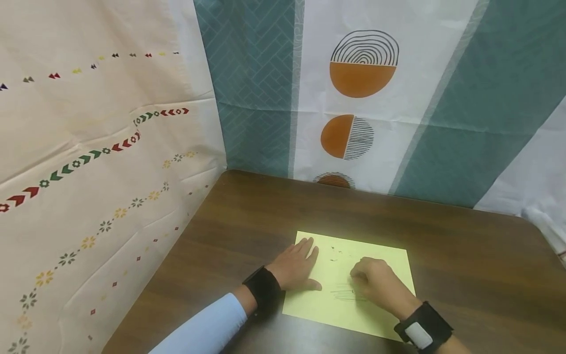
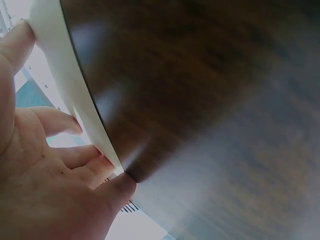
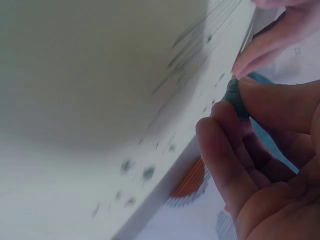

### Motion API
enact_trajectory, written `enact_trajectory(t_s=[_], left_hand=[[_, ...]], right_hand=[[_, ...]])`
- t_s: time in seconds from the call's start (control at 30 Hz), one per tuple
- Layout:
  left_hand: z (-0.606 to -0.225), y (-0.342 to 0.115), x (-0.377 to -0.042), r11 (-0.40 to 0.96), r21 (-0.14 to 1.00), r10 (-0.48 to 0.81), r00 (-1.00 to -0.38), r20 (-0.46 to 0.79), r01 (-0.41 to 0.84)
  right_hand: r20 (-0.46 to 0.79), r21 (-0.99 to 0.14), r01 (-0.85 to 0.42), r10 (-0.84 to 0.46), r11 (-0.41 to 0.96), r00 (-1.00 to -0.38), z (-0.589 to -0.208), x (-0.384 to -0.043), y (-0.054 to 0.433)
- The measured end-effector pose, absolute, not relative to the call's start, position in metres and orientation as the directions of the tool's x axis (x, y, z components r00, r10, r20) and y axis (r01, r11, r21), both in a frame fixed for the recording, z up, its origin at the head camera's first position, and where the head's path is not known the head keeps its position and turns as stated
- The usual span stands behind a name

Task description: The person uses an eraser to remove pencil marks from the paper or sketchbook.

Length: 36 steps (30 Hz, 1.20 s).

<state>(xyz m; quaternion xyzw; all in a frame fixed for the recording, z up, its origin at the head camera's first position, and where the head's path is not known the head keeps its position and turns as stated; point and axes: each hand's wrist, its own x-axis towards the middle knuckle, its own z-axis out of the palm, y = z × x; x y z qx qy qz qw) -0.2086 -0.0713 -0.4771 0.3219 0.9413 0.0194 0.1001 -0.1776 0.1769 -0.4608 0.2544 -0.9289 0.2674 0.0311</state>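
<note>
My left grip (image 1: 295, 268) lies spread on the yellow paper (image 1: 327, 309), likely to stop it sliding over the worktop (image 1: 247, 221); my right grip (image 1: 376, 281) pinches a small teal lump (image 3: 233, 97) by its surface, seemingly for control.

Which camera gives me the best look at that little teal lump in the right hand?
The right wrist view: it shows the teal lump close up, pinched by the right hand, though partly covered. In the head view that hand hides it; the left wrist view doesn't show it.
</note>
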Motion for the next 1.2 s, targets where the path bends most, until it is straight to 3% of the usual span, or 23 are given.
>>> enact_trajectory(t_s=[0.47,1.03,1.2], left_hand=[[-0.476,-0.072,-0.208,0.793,0.096,0.608,-0.774,-0.179,0.601],[-0.479,-0.071,-0.21,0.791,0.091,0.61,-0.771,-0.181,0.605],[-0.478,-0.072,-0.211,0.789,0.1,0.614,-0.77,-0.173,0.606]], right_hand=[[0.241,-0.455,-0.652,-0.621,0.607,-0.746,-0.472,-0.184,0.144],[0.143,-0.398,-0.649,-0.655,0.649,-0.742,-0.471,-0.188,0.135],[0.174,-0.284,-0.683,-0.665,0.673,-0.727,-0.475,-0.187,0.129]])
